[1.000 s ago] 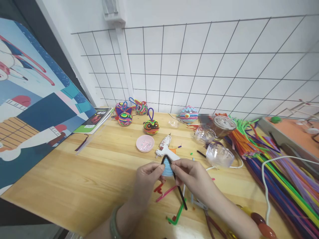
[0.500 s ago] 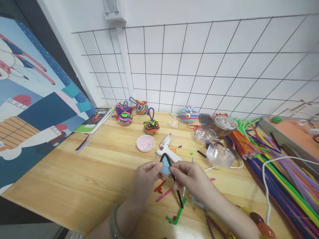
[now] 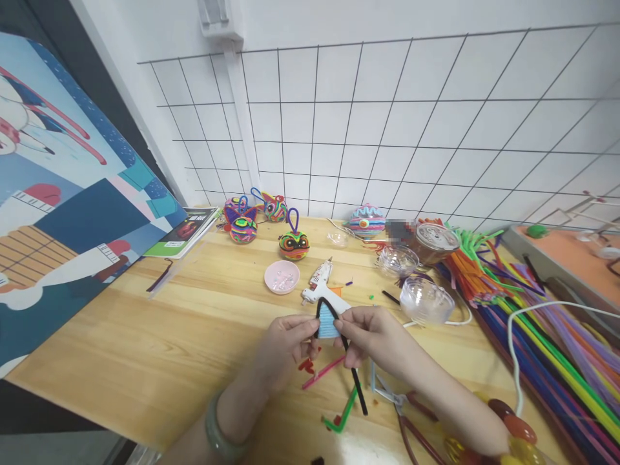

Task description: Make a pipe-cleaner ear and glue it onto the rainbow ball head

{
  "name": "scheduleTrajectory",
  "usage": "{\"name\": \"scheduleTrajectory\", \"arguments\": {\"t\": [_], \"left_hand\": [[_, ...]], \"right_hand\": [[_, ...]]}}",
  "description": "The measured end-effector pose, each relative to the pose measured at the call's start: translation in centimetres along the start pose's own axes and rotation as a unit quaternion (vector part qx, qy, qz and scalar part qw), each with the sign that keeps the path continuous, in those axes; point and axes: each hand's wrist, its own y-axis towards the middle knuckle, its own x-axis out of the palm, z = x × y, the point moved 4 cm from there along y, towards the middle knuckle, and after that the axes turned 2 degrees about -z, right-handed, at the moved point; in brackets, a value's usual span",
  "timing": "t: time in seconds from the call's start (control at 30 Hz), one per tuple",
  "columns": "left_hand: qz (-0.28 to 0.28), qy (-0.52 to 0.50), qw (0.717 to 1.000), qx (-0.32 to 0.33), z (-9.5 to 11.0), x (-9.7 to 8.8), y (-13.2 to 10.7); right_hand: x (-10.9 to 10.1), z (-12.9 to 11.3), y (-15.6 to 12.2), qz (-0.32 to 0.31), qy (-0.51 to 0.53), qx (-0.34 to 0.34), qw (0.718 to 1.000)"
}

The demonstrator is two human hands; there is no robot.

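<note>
Both hands hold a small light-blue wound piece (image 3: pixel 328 321) above the wooden table (image 3: pixel 184 342). My left hand (image 3: pixel 285 345) pinches its left side. My right hand (image 3: pixel 372 336) pinches its right side together with a black pipe cleaner (image 3: pixel 352 373), which bends over the top of the blue piece and trails down toward me. Just behind the hands lies a white glue gun (image 3: pixel 322 289).
A pink dish (image 3: pixel 281 278), several colourful wrapped balls (image 3: pixel 293 245) and clear plastic half-shells (image 3: pixel 426 300) stand farther back. A big heap of pipe cleaners (image 3: pixel 542 336) fills the right. Pliers (image 3: pixel 402 407) and cut scraps (image 3: pixel 339 420) lie near me. A painted board (image 3: pixel 62 213) leans at left.
The hands have shifted slightly and turned the blue piece; the black pipe cleaner's loose end now hangs lower and more to the right.
</note>
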Motion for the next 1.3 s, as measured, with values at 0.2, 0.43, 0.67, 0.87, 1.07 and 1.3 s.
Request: {"name": "scheduleTrajectory", "arguments": {"t": [0.2,0.43,0.67,0.87,1.07,1.3], "left_hand": [[-0.013,-0.008,1.000,-0.011,-0.14,-0.10,-0.06],[0.010,0.058,0.998,0.004,0.06,-0.15,0.05],[0.030,0.116,0.992,0.029,0.20,-0.37,0.06],[0.048,0.114,0.991,0.051,0.33,-0.57,0.07],[0.060,0.103,0.992,0.044,0.32,-0.59,0.12],[0.072,0.106,0.991,0.041,0.36,-0.58,-0.01]], "right_hand": [[-0.24,-0.10,0.04,-0.012,0.024,0.005,1.000],[-0.32,-0.12,0.06,-0.002,0.028,0.003,1.000],[-0.30,-0.10,0.20,-0.020,0.039,0.007,0.999],[-0.38,-0.17,0.04,-0.034,0.020,0.018,0.999],[-0.31,-0.18,-0.12,-0.042,-0.002,0.028,0.999],[-0.26,-0.08,-0.16,-0.048,-0.012,0.034,0.998]]}}
